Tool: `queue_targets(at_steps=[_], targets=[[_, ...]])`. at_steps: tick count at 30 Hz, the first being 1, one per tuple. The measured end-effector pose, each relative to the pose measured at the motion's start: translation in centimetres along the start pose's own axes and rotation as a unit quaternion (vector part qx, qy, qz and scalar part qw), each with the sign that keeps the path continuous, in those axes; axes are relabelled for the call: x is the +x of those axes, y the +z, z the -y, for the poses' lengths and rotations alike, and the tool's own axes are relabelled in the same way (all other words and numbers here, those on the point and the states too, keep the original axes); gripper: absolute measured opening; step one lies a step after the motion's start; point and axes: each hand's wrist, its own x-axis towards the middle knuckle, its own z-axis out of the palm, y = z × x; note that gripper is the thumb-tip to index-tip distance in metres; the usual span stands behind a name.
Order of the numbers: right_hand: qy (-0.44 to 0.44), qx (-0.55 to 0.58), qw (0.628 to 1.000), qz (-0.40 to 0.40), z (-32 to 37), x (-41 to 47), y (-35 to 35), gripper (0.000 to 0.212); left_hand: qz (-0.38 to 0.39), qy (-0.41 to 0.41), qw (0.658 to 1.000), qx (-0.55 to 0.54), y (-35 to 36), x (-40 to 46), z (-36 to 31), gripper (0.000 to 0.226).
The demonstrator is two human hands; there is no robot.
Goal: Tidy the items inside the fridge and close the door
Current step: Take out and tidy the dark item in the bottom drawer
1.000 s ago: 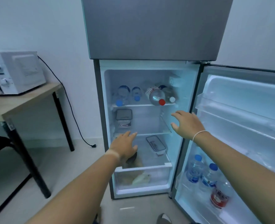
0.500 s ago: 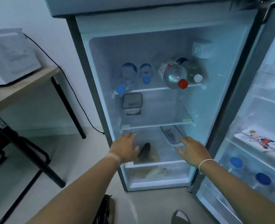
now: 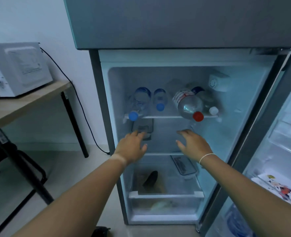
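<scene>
While my right hand point(image 3: 193, 145) hangs spread and empty, my left hand point(image 3: 132, 146) (fingers apart, nearer) has the grey-lidded clear plastic container point(image 3: 142, 128) just beyond its fingertips.

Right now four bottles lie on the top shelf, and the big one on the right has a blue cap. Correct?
Not quite. The head view shows the big bottle on the top shelf has a red cap. The rest stands: four bottles lie there.

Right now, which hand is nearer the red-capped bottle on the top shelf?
The right hand. It hovers open just below the red-capped bottle; the left hand is farther left, by the dark-lidded container.
</scene>
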Motion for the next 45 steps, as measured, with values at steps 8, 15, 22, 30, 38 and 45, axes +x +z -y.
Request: queue_targets(at_steps=[8,15,22,30,38,45], targets=[[-0.053,-0.029,0.998,-0.006,2.6,1.8,-2.4,0.049,-0.052,0.001,0.998,0.025,-2.3,0.0,-0.1,0.05],[-0.07,-0.034,0.997,-0.014,3.5,2.3,-2.2,0.05,-0.053,0.002,0.998,0.029,-2.5,0.1,0.2,0.05],[-0.057,-0.01,0.998,0.013,2.5,1.8,1.1,0.05,-0.024,-0.007,1.0,0.011,0.3,0.1,0.6,0.052],[-0.034,0.009,0.998,0.06,1.0,2.6,6.5,0.05,0.026,-0.031,0.999,-0.014,4.5,0.8,2.0,0.053],[0.014,0.066,0.992,0.107,-1.1,4.0,14.4,0.05,0.093,-0.077,0.99,-0.068,11.5,3.2,4.6,0.055],[0.143,0.205,0.954,0.167,-3.5,5.2,20.9,0.049,0.153,-0.14,0.965,-0.16,18.5,5.9,5.2,0.05]])
